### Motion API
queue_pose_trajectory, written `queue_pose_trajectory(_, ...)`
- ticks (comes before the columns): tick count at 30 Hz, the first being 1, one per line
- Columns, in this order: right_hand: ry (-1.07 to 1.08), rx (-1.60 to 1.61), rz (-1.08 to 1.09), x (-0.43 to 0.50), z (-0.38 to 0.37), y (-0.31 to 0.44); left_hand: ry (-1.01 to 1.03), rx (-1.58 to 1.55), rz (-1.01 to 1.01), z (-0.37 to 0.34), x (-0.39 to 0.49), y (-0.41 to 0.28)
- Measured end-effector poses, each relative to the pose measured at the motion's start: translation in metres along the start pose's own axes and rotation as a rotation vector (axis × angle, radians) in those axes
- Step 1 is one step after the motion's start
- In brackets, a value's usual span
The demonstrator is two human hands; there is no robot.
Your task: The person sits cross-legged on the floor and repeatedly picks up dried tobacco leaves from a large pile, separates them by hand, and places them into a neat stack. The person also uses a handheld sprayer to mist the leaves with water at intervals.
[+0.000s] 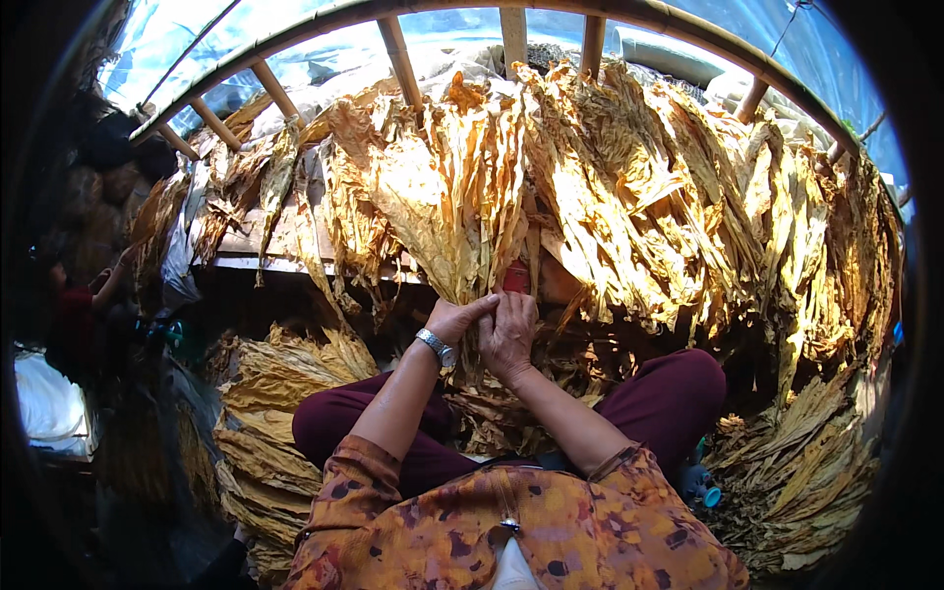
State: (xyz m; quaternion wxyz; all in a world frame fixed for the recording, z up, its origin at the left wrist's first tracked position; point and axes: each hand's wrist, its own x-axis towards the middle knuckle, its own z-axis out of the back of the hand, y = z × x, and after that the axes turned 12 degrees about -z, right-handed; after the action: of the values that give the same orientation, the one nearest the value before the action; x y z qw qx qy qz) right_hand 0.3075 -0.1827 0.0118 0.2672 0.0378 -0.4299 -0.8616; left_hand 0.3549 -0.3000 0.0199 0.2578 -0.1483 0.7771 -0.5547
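A fan of dried yellow-brown tobacco leaves (461, 199) rises in front of me, its narrow gathered end low at my hands. My left hand (459, 318), with a metal-band watch at the wrist, grips that gathered end. Close against it, my right hand (509, 328) has its fingers curled at the same end, thumb side near the left thumb. The hands hide exactly how the stalks lie between the fingers. Just beyond the right fingertips sits a small red object (516, 277), partly covered; its kind is unclear.
Tobacco leaves (649, 199) hang over a wooden ledge (258, 240) below a bamboo rail (324, 23). Leaf piles flank me, left (273, 420) and right (804, 464). A bottle with a blue cap (709, 496) lies by my right knee. A person (74, 310) is at far left.
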Motion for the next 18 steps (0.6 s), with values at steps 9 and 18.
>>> queue_pose_trajectory(9, 0.084, 0.303, 0.244, 0.022, 0.058, 0.046, -0.124, -0.100, -0.228, -0.012, -0.047, -0.028)
queue_pose_trajectory(18, 0.064, 0.313, 0.067, 0.109, 0.064, 0.087, -0.355, 0.423, -0.425, -0.034, -0.119, -0.064)
